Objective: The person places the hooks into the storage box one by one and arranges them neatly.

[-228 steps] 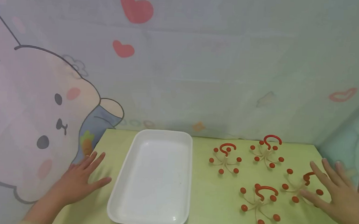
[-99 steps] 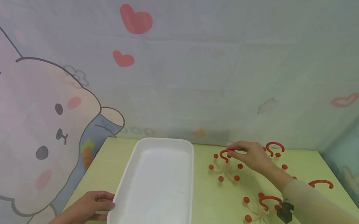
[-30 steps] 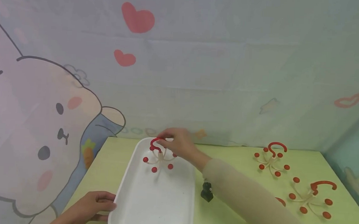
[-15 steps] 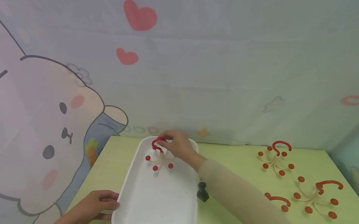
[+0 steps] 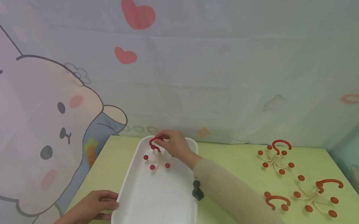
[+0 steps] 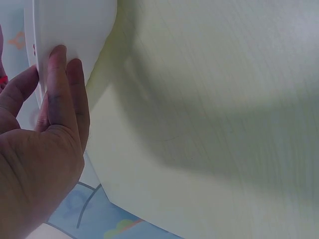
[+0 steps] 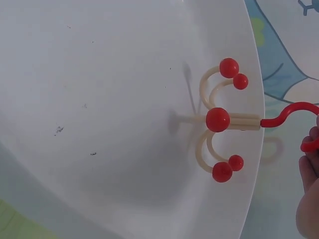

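Note:
My right hand [image 5: 175, 143] pinches the red curved hook end of a multi-arm hanging hook [image 5: 158, 157]. Its cream arms curl outward and end in red balls. It stands upright within the far end of the white tray [image 5: 160, 198], close over the floor. In the right wrist view the cream stem and red-balled arms of this hanging hook [image 7: 244, 121] show plainly, while only part of the right hand [image 7: 309, 199] appears. My left hand [image 5: 95, 205] holds the tray's left edge. The left wrist view shows that hand's thumb at the rim and its fingers [image 6: 60, 94] along the outer wall.
Three similar hanging hooks stand on the pale green table [image 5: 231, 167]: one at the back [image 5: 275, 159], one at the right [image 5: 314, 198] and one in front [image 5: 278, 200], partly behind the right sleeve [image 5: 230, 191]. A printed cloth [image 5: 199, 76] rises behind the table.
My right hand took the nearest back hanging hook and carried it left over the tray; it has barely moved in the last second. My left hand came to the tray's edge earlier and stays there.

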{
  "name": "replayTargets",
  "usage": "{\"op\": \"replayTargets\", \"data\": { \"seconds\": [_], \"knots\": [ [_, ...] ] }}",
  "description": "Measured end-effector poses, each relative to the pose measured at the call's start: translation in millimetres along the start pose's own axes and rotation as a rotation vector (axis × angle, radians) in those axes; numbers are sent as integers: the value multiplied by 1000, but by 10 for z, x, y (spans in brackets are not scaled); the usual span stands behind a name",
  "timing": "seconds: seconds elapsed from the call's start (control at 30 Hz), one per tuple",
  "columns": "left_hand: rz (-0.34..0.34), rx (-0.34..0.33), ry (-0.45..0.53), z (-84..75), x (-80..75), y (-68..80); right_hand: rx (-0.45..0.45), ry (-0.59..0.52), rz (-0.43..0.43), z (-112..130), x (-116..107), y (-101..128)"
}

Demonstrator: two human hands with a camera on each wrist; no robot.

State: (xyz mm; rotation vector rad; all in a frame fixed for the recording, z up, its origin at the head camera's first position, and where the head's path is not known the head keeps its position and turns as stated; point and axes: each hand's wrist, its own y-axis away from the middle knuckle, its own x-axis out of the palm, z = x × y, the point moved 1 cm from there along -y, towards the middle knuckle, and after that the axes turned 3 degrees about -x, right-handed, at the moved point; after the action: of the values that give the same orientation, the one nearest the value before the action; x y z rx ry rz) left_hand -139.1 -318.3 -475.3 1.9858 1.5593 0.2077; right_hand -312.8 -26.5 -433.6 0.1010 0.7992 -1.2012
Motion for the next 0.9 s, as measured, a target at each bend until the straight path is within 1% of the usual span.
{"op": "replayTargets", "data": {
  "seconds": [0.13, 0.2, 0.37, 0.53, 0.73, 0.9],
  "knots": [
    [15, 12, 2, 12, -8, -5, -34, 7, 0, -7, 19, -23],
    [11, 8, 1, 13, -10, -8, -36, 0, 8, -14, 26, -31],
    [-18, -15, -9, -1, 1, -9, -13, -21, 36, -53, 38, -37],
    [-33, -19, -23, 2, 12, -12, 0, -36, 48, -85, 40, -20],
    [-15, -2, -20, 12, 2, -13, 30, -36, 67, -66, 18, 2],
    [-8, -1, -14, 4, 1, -13, 76, -49, 111, -27, -67, 36]
  ]
}}
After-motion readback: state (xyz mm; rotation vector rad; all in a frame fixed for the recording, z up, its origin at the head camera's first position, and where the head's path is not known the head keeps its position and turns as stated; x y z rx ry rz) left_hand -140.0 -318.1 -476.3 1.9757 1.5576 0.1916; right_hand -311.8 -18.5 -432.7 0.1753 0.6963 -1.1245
